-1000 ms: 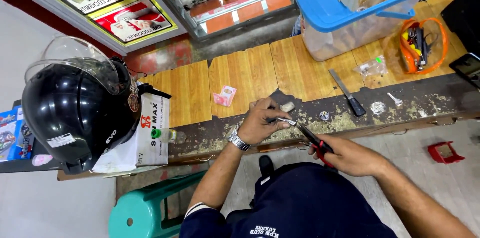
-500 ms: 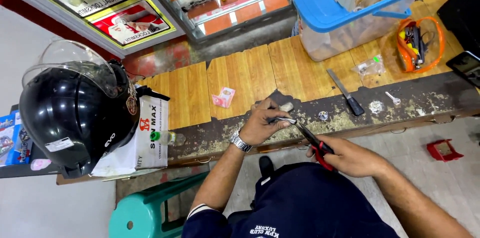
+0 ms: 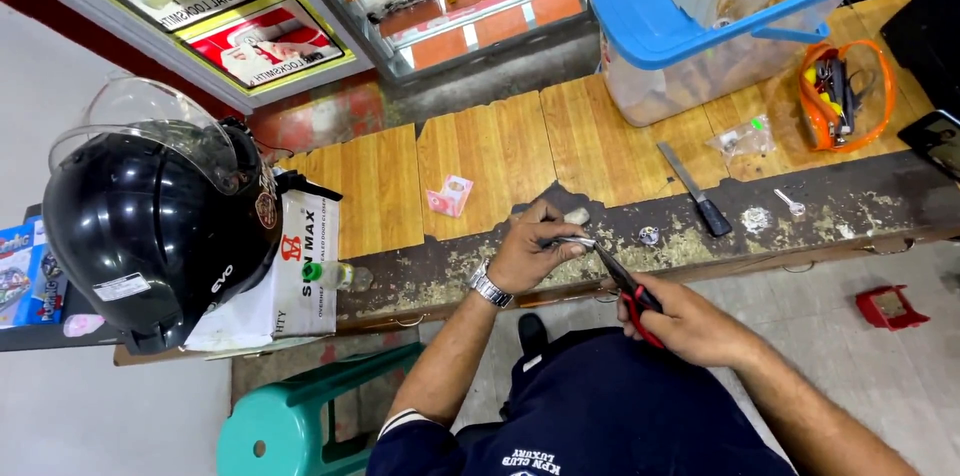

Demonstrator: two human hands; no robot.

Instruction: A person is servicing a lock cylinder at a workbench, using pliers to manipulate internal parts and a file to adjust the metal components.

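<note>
Left hand on key — pliers in right hand

Glossy black plastic helmet; worn wooden bench; red-handled metal pliers; translucent plastic tub

The small metal piece pinched in the left hand is too small to identify. The right hand covers the pliers' red handles. The phone at the worktop's right end is cut off by the frame edge.

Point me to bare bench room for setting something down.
Free: wood planks between helmet and pink packet; also between packet and blue-lidded tub. Crowded: worn front edge by left hand, pliers, file.
</note>
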